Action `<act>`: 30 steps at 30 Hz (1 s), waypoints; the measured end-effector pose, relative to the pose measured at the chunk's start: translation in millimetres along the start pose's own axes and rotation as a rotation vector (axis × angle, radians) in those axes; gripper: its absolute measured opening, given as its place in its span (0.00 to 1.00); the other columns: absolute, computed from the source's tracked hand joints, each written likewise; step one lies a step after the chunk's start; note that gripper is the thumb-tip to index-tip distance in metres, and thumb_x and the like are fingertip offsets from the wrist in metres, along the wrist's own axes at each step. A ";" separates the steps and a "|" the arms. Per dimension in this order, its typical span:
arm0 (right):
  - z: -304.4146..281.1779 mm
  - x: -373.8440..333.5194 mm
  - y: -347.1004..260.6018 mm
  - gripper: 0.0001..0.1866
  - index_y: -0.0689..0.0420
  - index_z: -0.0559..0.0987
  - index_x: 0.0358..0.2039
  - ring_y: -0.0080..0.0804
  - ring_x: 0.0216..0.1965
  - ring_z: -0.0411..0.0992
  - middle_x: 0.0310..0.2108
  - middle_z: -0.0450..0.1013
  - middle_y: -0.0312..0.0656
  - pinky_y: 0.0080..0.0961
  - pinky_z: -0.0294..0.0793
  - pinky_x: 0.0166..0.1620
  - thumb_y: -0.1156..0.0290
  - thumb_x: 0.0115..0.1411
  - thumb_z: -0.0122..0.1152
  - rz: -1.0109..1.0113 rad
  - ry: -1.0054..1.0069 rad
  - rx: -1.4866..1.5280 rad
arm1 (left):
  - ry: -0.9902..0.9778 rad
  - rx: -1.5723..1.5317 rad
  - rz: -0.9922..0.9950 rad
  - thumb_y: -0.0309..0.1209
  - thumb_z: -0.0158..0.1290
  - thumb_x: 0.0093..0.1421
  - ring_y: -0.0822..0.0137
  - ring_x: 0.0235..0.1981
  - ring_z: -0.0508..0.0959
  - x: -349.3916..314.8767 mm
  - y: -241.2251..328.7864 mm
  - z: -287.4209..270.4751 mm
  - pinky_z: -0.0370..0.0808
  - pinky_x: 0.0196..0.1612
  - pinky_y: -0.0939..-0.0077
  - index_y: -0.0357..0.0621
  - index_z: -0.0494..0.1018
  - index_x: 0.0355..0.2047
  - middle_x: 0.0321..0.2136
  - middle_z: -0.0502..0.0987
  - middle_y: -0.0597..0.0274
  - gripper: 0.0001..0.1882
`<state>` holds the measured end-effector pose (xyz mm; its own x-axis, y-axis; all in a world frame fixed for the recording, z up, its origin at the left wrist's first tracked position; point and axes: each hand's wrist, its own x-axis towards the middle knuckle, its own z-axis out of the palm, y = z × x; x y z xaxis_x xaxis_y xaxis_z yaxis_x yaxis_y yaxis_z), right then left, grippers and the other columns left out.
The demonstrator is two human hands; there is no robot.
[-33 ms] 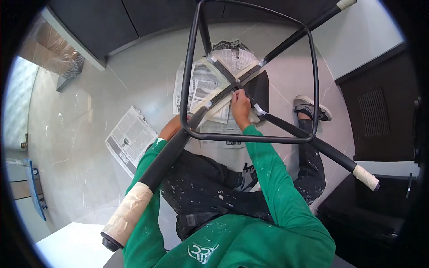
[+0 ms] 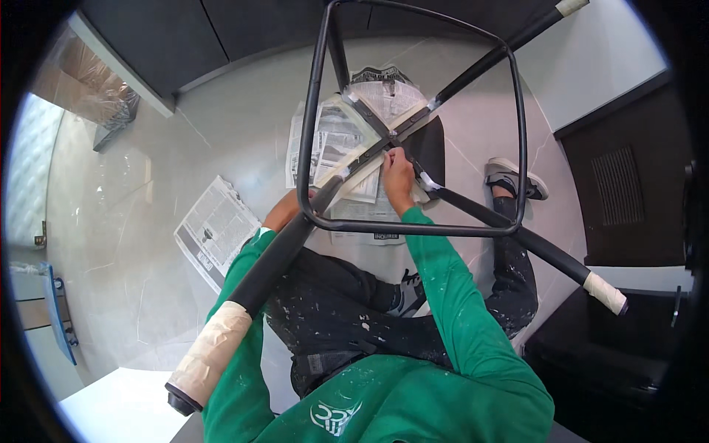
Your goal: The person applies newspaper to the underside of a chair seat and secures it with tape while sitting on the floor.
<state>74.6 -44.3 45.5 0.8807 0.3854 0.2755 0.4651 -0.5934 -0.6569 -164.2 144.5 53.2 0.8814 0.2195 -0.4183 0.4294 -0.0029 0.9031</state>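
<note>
An upside-down stool with a black metal frame (image 2: 521,140) stands before me, its leg ends wrapped in beige masking tape (image 2: 214,347). At its middle, flat crossbars (image 2: 367,156) meet over the seat underside, which is covered with newspaper (image 2: 340,140) edged with pale tape. My right hand (image 2: 399,179) is closed, fingertips pinched together at the crossbar just below the crossing; what they pinch is too small to make out. Behind the near left leg (image 2: 277,269) lies my left hand (image 2: 301,201), by the newspaper's near left edge; the leg and frame hide its fingers.
A loose newspaper sheet (image 2: 214,232) lies on the grey tiled floor (image 2: 140,251) at left. Dark cabinets (image 2: 258,29) line the far side. A plastic-wrapped box (image 2: 88,81) stands far left. My shoe (image 2: 517,179) rests right of the stool, beside a leg.
</note>
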 end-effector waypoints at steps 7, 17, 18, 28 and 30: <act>18.9 -2.7 -16.1 0.07 0.54 0.77 0.38 0.58 0.34 0.79 0.31 0.80 0.51 0.52 0.76 0.37 0.65 0.67 0.63 0.006 0.051 -0.092 | -0.048 0.168 0.098 0.38 0.61 0.65 0.73 0.20 0.79 14.9 -11.0 -16.7 0.75 0.24 0.75 0.37 0.81 0.35 0.20 0.80 0.65 0.14; 16.3 -10.5 -3.5 0.07 0.52 0.77 0.38 0.59 0.33 0.79 0.31 0.81 0.52 0.53 0.75 0.35 0.64 0.67 0.63 0.034 0.082 -0.122 | -0.034 0.367 0.243 0.43 0.62 0.65 0.68 0.28 0.78 0.3 3.7 -6.5 0.74 0.34 0.67 0.36 0.78 0.40 0.26 0.76 0.60 0.19; 16.0 -10.4 -2.9 0.07 0.52 0.77 0.38 0.59 0.33 0.79 0.31 0.81 0.52 0.53 0.75 0.35 0.64 0.67 0.62 0.033 0.086 -0.131 | -0.013 0.351 0.307 0.43 0.62 0.65 0.67 0.29 0.78 -4.5 1.3 -4.2 0.74 0.34 0.67 0.37 0.78 0.41 0.27 0.76 0.60 0.19; 22.3 -11.4 3.2 0.06 0.50 0.77 0.39 0.56 0.34 0.80 0.31 0.81 0.48 0.51 0.75 0.35 0.63 0.68 0.62 0.022 0.118 -0.129 | -0.075 0.299 -0.003 0.49 0.59 0.69 0.65 0.41 0.78 5.5 -3.7 -3.7 0.73 0.48 0.67 0.34 0.78 0.49 0.38 0.80 0.56 0.26; 24.9 -8.9 2.0 0.06 0.50 0.77 0.39 0.56 0.34 0.80 0.31 0.81 0.47 0.51 0.75 0.35 0.63 0.68 0.62 0.031 0.112 -0.137 | -0.106 0.283 -0.011 0.49 0.58 0.69 0.65 0.42 0.78 7.8 2.7 -7.0 0.72 0.50 0.67 0.34 0.78 0.50 0.39 0.81 0.55 0.27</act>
<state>65.5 -31.4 24.3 0.8958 0.2888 0.3379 0.4386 -0.6974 -0.5668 -157.6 153.1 53.0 0.8858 0.1177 -0.4489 0.4634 -0.2765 0.8419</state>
